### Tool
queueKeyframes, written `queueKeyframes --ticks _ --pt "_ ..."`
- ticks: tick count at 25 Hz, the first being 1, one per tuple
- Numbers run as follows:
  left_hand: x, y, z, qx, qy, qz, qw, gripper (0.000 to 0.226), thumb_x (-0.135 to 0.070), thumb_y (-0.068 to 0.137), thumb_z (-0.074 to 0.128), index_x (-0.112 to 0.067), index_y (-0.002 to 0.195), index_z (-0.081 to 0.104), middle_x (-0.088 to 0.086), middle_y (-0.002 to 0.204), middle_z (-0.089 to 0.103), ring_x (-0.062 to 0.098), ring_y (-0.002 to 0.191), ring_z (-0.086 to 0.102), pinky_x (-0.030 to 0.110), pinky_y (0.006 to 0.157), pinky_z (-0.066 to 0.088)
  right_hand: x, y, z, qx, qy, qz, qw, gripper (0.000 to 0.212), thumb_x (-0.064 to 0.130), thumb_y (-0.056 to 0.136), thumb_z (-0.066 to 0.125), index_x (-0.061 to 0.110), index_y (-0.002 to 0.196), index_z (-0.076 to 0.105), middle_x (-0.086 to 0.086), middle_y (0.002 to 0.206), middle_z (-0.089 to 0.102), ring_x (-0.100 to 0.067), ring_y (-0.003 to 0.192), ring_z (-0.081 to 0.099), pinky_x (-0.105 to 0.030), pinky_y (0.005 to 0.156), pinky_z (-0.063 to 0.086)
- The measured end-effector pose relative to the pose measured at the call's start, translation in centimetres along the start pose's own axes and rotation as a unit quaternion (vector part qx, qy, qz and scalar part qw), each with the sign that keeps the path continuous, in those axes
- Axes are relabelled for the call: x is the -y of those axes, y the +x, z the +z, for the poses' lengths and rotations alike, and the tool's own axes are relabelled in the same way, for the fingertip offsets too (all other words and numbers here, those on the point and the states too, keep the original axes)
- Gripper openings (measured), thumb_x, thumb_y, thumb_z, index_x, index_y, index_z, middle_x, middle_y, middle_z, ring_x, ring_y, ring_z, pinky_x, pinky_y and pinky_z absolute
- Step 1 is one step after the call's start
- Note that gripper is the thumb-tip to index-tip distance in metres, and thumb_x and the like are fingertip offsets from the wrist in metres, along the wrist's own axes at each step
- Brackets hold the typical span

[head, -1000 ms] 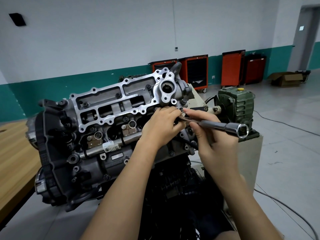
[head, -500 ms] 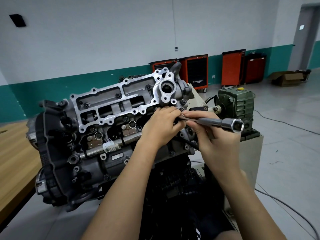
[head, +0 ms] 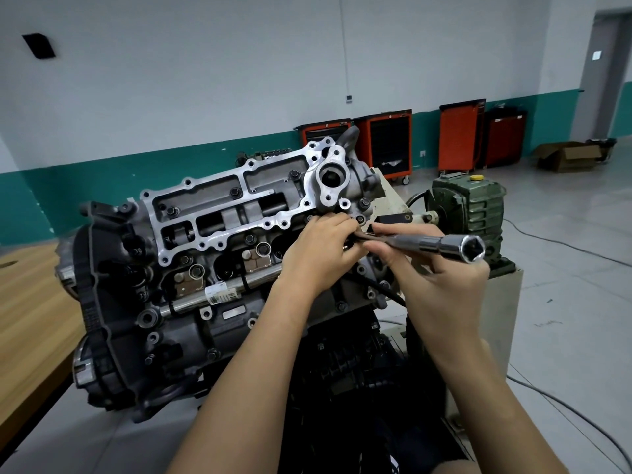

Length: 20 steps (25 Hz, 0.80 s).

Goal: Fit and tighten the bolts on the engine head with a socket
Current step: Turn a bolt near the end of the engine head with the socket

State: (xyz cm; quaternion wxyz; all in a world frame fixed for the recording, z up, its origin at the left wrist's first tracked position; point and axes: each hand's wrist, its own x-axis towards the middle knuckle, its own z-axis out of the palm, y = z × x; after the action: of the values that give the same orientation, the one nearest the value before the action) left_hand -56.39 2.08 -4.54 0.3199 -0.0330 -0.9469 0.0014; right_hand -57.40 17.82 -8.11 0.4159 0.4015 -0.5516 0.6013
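Observation:
The engine head (head: 219, 213) lies tilted on a stand, its silver cam frame on top with several dark bolts (head: 236, 191) seated in it. My left hand (head: 318, 254) rests with curled fingers against the head's right end, and what its fingertips pinch is hidden. A long steel socket wrench (head: 441, 247) is gripped in my right hand (head: 434, 278), its open hex end pointing right toward the camera. The tool's other end meets my left fingertips at the head.
A green gearbox (head: 475, 206) of the engine stand sits just right of my hands on a beige pedestal (head: 506, 302). A wooden bench (head: 30, 302) runs along the left. Red tool carts (head: 390, 145) line the far wall. Cables (head: 581, 415) trail over the floor at right.
My right hand has swung the socket wrench's free end upward and toward the camera, so the hex opening now faces me. The left hand has stayed on the head's right end.

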Motion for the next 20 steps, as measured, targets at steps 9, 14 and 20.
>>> queueKeyframes --ticks 9,14,20 --pt "-0.03 -0.07 -0.11 0.0 -0.008 -0.003 1.0 0.021 -0.027 0.088 0.052 -0.011 0.097 0.061 0.0 0.101 0.062 0.02 0.099 0.052 0.028 0.087 0.033 0.06 0.07 0.03 0.017 0.003 0.003 1.0 0.016 0.007 0.083 0.072 -0.002 0.096 0.073 -0.004 0.095 0.073 -0.012 0.085 0.07 -0.031 0.075 0.057" --pt "0.06 0.06 0.01 -0.001 -0.005 -0.001 1.0 0.021 -0.028 0.088 0.052 -0.012 0.097 0.061 0.0 0.102 0.061 0.019 0.1 0.052 0.027 0.087 0.032 0.22 -0.47 0.08 0.025 0.012 0.027 0.999 0.019 0.011 0.088 0.067 0.0 0.103 0.07 -0.002 0.102 0.071 -0.011 0.096 0.067 -0.03 0.084 0.054" --pt "0.02 0.07 0.05 -0.002 -0.001 0.002 1.0 0.019 -0.029 0.089 0.053 -0.012 0.094 0.06 0.0 0.1 0.061 0.02 0.098 0.052 0.027 0.085 0.031 -0.08 -0.17 -0.07 -0.003 0.02 0.028 0.999 0.02 0.013 0.083 0.071 -0.001 0.098 0.072 0.0 0.094 0.072 -0.002 0.08 0.066 -0.023 0.072 0.055"
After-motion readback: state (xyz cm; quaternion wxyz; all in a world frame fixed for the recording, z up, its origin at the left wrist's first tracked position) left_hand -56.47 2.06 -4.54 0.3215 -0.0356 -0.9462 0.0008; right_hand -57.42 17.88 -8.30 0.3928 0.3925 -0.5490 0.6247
